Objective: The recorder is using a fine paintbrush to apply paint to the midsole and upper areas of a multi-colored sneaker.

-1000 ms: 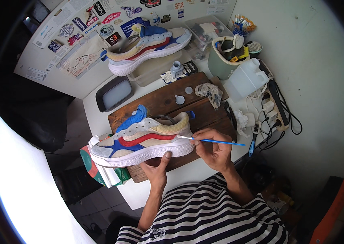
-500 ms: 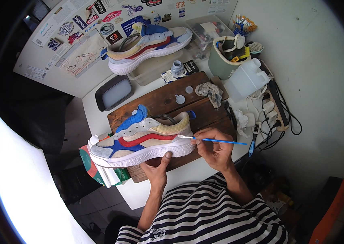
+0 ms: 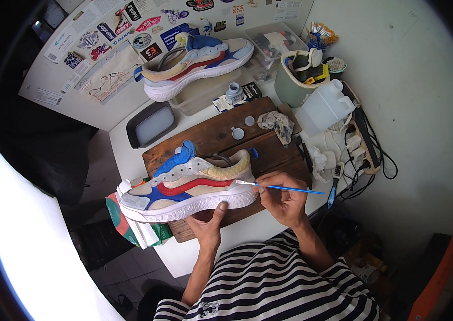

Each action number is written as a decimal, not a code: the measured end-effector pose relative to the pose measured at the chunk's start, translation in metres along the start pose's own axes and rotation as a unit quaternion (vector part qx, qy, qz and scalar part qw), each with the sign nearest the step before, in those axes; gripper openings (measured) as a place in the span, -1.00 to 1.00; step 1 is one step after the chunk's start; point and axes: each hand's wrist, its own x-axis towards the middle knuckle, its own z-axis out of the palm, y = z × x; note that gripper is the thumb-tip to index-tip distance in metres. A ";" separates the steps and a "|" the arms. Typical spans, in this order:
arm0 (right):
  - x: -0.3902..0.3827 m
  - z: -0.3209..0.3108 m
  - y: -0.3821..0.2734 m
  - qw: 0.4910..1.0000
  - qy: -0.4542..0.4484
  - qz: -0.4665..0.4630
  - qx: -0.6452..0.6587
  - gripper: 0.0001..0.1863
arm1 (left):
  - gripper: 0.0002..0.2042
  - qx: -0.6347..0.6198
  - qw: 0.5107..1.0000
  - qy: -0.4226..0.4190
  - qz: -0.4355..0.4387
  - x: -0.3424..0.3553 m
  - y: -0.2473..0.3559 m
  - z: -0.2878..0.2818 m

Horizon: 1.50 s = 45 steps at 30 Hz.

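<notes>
My left hand (image 3: pixel 208 223) grips a sneaker (image 3: pixel 194 184) from below, its thumb on the white sole near the heel and its other fingers hidden underneath. The shoe has beige, blue and light grey panels with a red wavy stripe, and its toe points left. In my right hand (image 3: pixel 284 199) a thin blue paintbrush (image 3: pixel 296 189) is pinched between the fingers. Its pale bristles touch the grey panel at the heel end of the red stripe. Beyond the shoe, a small open jar (image 3: pixel 234 93) of greyish paint stands near a round lid (image 3: pixel 238 133) on the wooden board (image 3: pixel 215 127).
A matching sneaker (image 3: pixel 197 61) rests across a clear plastic tub (image 3: pixel 183 101) at the back. A dark tray (image 3: pixel 151 124) of liquid stands left of the board, a crumpled rag (image 3: pixel 276 126) lies on its right. Farther right are a white jug (image 3: pixel 322 109), a green bucket (image 3: pixel 290 85) and cables (image 3: pixel 384 155).
The brush tip has shifted very slightly down on the heel panel. Sneaker and both hands hold nearly the same place; the whole view has dropped a few pixels.
</notes>
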 end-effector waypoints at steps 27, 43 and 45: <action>-0.002 0.001 -0.004 1.000 -0.007 -0.002 -0.006 -0.87 | -0.13 0.009 1.000 0.008 -0.014 -0.002 -0.004 -0.002; 0.001 0.000 -0.001 0.999 -0.009 -0.018 -0.044 -0.85 | -0.13 -0.007 1.000 0.006 -0.004 -0.001 -0.008 -0.002; -0.001 0.000 0.000 0.999 -0.003 -0.009 -0.038 -0.85 | -0.13 -0.004 1.000 0.007 -0.007 -0.002 -0.007 -0.002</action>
